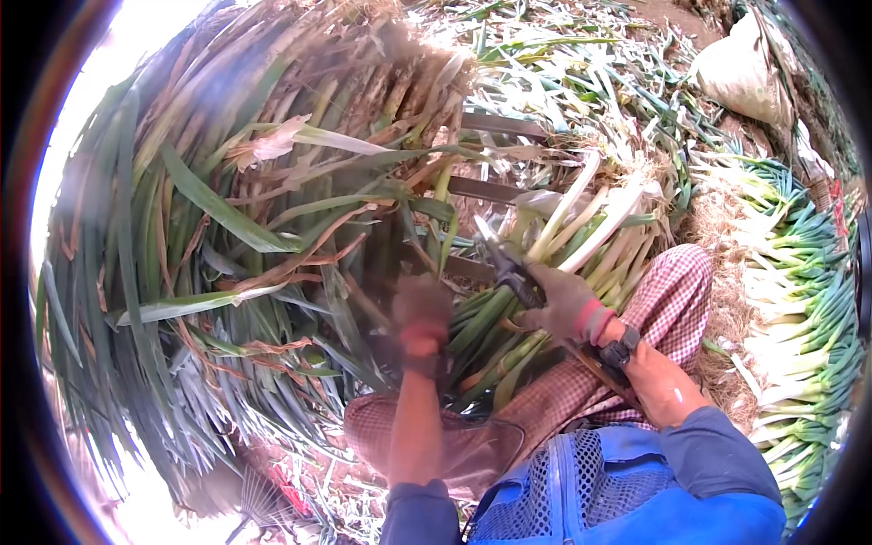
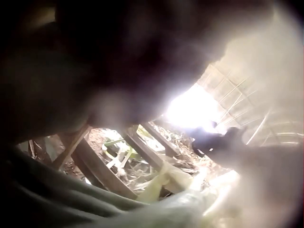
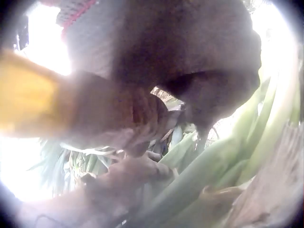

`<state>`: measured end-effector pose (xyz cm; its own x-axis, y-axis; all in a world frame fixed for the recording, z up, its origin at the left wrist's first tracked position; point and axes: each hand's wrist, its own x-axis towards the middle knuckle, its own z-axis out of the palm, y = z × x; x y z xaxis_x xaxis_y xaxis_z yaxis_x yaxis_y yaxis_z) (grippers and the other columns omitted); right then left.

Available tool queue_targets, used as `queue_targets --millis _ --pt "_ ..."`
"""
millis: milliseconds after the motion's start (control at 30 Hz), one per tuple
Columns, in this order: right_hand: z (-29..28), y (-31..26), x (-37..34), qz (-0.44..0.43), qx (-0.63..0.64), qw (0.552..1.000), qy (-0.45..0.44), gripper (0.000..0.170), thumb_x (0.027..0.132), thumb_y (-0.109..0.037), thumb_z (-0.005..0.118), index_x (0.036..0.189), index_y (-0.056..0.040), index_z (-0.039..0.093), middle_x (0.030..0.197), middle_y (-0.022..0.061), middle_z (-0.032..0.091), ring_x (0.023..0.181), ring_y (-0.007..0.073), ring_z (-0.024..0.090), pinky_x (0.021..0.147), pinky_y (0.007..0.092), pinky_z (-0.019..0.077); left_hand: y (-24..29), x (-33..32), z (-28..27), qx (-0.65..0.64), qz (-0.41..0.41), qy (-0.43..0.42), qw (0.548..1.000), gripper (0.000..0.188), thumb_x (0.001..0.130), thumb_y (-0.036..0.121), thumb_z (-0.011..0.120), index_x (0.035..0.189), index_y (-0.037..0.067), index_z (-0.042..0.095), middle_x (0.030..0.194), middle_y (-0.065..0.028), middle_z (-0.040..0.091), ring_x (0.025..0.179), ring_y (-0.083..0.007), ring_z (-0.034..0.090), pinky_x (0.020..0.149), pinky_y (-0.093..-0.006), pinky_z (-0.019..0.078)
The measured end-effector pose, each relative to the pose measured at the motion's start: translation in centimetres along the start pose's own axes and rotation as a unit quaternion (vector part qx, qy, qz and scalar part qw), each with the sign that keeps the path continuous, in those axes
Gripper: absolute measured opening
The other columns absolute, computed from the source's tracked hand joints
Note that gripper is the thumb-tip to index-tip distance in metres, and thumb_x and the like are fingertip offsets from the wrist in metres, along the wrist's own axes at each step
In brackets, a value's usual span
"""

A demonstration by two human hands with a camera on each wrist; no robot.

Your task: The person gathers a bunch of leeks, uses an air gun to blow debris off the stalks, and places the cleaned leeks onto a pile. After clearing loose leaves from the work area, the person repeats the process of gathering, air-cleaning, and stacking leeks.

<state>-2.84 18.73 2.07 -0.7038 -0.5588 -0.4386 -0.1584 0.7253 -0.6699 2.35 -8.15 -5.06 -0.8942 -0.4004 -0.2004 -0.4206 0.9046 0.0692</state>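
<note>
The right hand (image 1: 561,304) grips a dark tool (image 1: 514,277), its handle partly hidden; the left hand (image 1: 422,307), blurred, its grip impossible to tell, is at the onion pile's (image 1: 209,209) right edge; loose onions (image 1: 599,227) lie near the right knee (image 1: 683,272).

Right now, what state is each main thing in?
right hand: gloved, gripping black tool
black tool: held, tip pointing forward
left hand: blurred, grip unclear
stalk pile: heaped, dry leaves among green
stalk row: side by side, pale ends leftward
white sack: open or shut unclear
</note>
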Motion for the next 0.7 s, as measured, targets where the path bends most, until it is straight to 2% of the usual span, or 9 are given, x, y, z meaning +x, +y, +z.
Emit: queue_targets --millis 67,167,200,267,367,467,533,600,700 --pt "0.1 0.6 -0.2 0.01 0.015 1.0 0.019 0.103 0.083 -0.048 0.086 0.161 0.0013 0.041 0.128 0.0274 0.07 0.122 0.0437 0.067 0.107 0.0459 0.0509 0.3 -1.8 -0.6 0.015 0.054 -0.022 0.998 0.026 0.086 0.028 0.074 0.106 0.012 0.077 0.107 -0.0163 0.076 0.099 -0.0396 0.075 0.085 -0.0509 0.0611" --pt "0.9 1.5 -0.6 -0.07 -0.025 0.997 0.031 0.1 0.084 -0.045 0.086 0.161 0.001 0.042 0.12 0.0268 0.072 0.117 0.044 0.069 0.103 0.0462 0.0522 0.5 -3.9 -0.3 -0.067 -0.006 -0.025 0.997 0.029 0.087 0.028 0.074 0.11 0.011 0.077 0.107 -0.0162 0.076 0.1 -0.0399 0.075 0.088 -0.0524 0.0602" --pt "0.5 1.2 -0.5 -0.069 -0.023 0.997 0.029 0.1 0.084 -0.045 0.086 0.161 0.001 0.042 0.12 0.0268 0.072 0.117 0.044 0.069 0.103 0.0462 0.0522 0.4 -4.3 -0.2 -0.09 -0.012 -0.032 0.995 0.034 0.086 0.029 0.075 0.114 0.011 0.076 0.11 -0.017 0.075 0.102 -0.0407 0.075 0.089 -0.0523 0.0598" --pt "-0.6 0.4 0.0 0.026 0.021 0.999 0.036 0.097 0.085 -0.042 0.086 0.16 0.0011 0.042 0.116 0.0273 0.073 0.113 0.0442 0.071 0.101 0.046 0.053 0.3 -5.2 -0.1 -0.111 -0.019 -0.039 0.993 0.038 0.085 0.03 0.076 0.119 0.011 0.076 0.112 -0.0178 0.074 0.103 -0.0414 0.074 0.091 -0.0523 0.0595" --pt "-0.4 0.5 0.4 -0.008 0.018 1.0 0.015 0.092 0.086 -0.038 0.085 0.158 0.0019 0.044 0.116 0.0279 0.073 0.112 0.0439 0.071 0.1 0.0461 0.0534 0.5 -5.5 -0.6 -0.122 -0.034 -0.047 0.991 0.052 0.084 0.033 0.079 0.129 0.009 0.071 0.121 -0.02 0.071 0.107 -0.0429 0.073 0.092 -0.0521 0.059" --pt "-0.1 0.7 2.1 -0.021 0.025 0.999 0.017 0.091 0.086 -0.039 0.085 0.157 0.0019 0.045 0.118 0.0281 0.073 0.113 0.0443 0.071 0.101 0.0472 0.0535 0.4 -5.6 -2.1 -0.118 -0.018 -0.03 0.992 0.061 0.083 0.033 0.08 0.136 0.007 0.067 0.129 -0.0209 0.068 0.112 -0.0434 0.071 0.094 -0.0517 0.0582" --pt "-0.1 0.9 3.7 -0.001 0.035 0.998 0.043 0.091 0.086 -0.041 0.085 0.156 0.0018 0.045 0.119 0.0284 0.073 0.115 0.0447 0.071 0.102 0.048 0.0534 0.8 -4.6 -2.4 -0.116 0.051 0.173 0.977 0.057 0.084 0.031 0.079 0.134 0.004 0.067 0.126 -0.0202 0.07 0.113 -0.0432 0.07 0.096 -0.0512 0.0575" --pt "0.1 1.2 4.8 -0.052 -0.002 0.998 0.029 0.09 0.084 -0.037 0.085 0.16 -0.0081 0.044 0.126 0.0266 0.071 0.116 0.0439 0.07 0.101 0.0472 0.0543 0.9 -2.2 -2.6 -0.137 0.063 0.16 0.976 0.054 0.085 0.029 0.078 0.132 0.005 0.068 0.126 -0.0208 0.07 0.114 -0.043 0.07 0.097 -0.0509 0.0572" --pt "-1.7 -0.7 7.4 0.012 0.0 1.0 0.014 0.082 0.085 -0.037 0.084 0.153 -0.0075 0.049 0.121 0.0256 0.072 0.114 0.0439 0.071 0.099 0.0491 0.0546 1.5 1.9 -2.8 -0.167 0.067 0.106 0.978 0.047 0.088 0.028 0.076 0.13 0.006 0.069 0.125 -0.0224 0.071 0.115 -0.0425 0.07 0.098 -0.0506 0.057"
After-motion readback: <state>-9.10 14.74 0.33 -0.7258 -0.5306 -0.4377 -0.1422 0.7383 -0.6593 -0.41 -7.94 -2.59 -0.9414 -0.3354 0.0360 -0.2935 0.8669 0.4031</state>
